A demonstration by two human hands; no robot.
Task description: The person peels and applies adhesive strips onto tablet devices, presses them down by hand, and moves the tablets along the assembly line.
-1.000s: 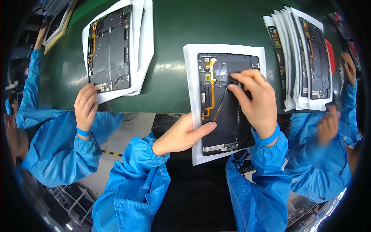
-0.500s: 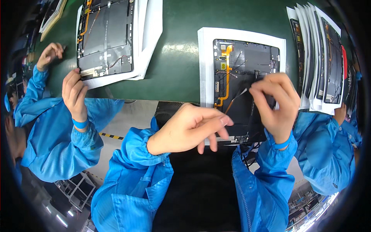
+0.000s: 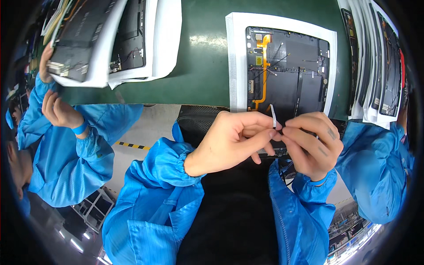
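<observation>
In front of me lies an opened black tablet housing (image 3: 287, 53) with an orange flex cable (image 3: 265, 75) and thin dark wires. A thin flat cable with a white end (image 3: 273, 115) rises over its near part. My left hand (image 3: 234, 141) pinches the lower end of that cable between thumb and forefinger. My right hand (image 3: 313, 143) is closed, its fingertips meeting the left ones beside a small dark bit; what it pinches is too small to tell. Both hands hide the near edge of the housing.
White foam sheet (image 3: 237, 66) lies under the housing on the green table (image 3: 205, 57). At left, a co-worker's hands (image 3: 62, 110) are at a tilted housing (image 3: 79, 39) with white sheeting. Several housings between white sheets (image 3: 369, 66) stand at right, near another person's blue sleeve (image 3: 371, 172).
My right hand has come down to meet my left, which has shifted slightly right and closed on the cable's white end. The co-worker at left has tilted up a housing.
</observation>
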